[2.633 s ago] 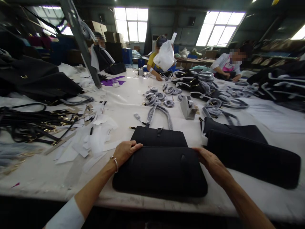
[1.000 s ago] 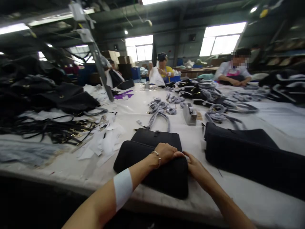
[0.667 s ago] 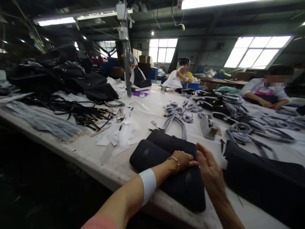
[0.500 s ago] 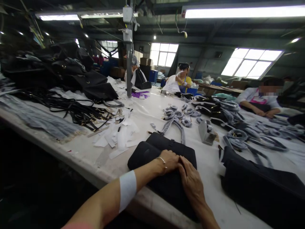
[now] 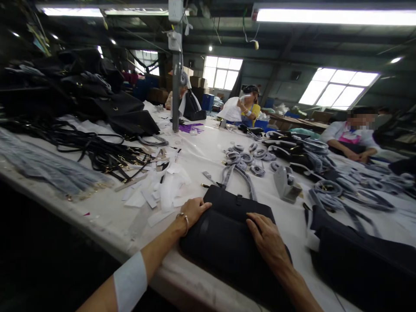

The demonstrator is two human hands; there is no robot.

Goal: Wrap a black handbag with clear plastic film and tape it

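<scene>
A black handbag [image 5: 224, 234] lies flat on the white table [image 5: 107, 212] in front of me, its grey wrapped handles [image 5: 238, 175] pointing away. My left hand [image 5: 191, 211] rests at the bag's left edge, fingers stretched out over it, a bracelet on the wrist. My right hand [image 5: 268, 240] lies flat on top of the bag toward its right side, fingers spread. Neither hand holds anything.
A second black bag [image 5: 364, 260] lies to the right. White paper scraps [image 5: 162, 186] and black straps [image 5: 100, 151] are on the left, stacked black bags [image 5: 81, 91] behind them. A grey tape dispenser [image 5: 286, 184] and coiled grey handles [image 5: 247, 156] sit beyond. Other people work at the far side.
My hands were together in the middle of the bag; now they have spread apart, the left to the bag's left edge, the right flat on its top. My view shifted left.
</scene>
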